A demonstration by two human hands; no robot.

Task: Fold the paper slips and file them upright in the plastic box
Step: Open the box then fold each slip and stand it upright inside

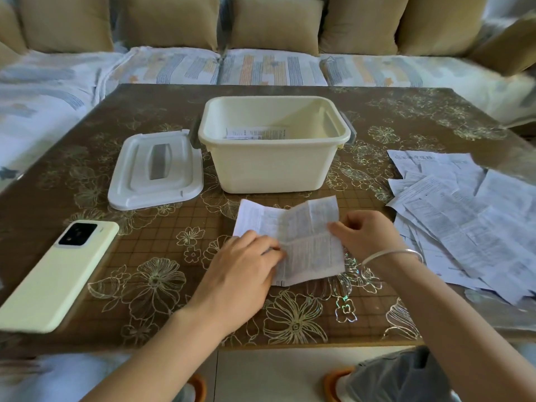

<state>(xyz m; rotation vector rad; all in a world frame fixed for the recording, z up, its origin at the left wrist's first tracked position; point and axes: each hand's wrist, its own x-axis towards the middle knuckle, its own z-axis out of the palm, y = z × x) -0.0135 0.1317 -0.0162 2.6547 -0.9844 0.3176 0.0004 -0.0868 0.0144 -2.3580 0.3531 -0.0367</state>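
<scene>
1. One paper slip (293, 239) is in work at about 6 o'clock on the table (145, 111), reading the tabletop as a clock face with the person at 6. It is creased and partly open, with its far end raised off the table.
2. The left hand (240, 268) has its fingers curled onto the slip's 9 o'clock edge near a crease. It appears to pinch the paper there, though the fingertips are partly hidden.
3. The right hand (368, 233), with a bracelet (391, 253) at the wrist, pinches the slip's 3 o'clock edge between the thumb and bent fingers.
4. The plastic box (272, 169) stands open at 12 o'clock, just beyond the slip. Its lid (130, 181) lies flat at 10 o'clock, touching or nearly touching the box's side.
5. A few filed slips (255, 133) show low inside the box. The near rim hides most of them, so I cannot tell whether they stand upright.
6. A loose pile (464, 221) of unfolded sheets spreads across 3 to 4 o'clock and overlaps the table edge.
7. A phone (58, 274) lies face down at 8 o'clock, well apart from the work.
8. Judgement: the task looks to be in its early part. Only a small batch is in the box, one slip is mid-fold, and the large pile remains to be folded and filed.
</scene>
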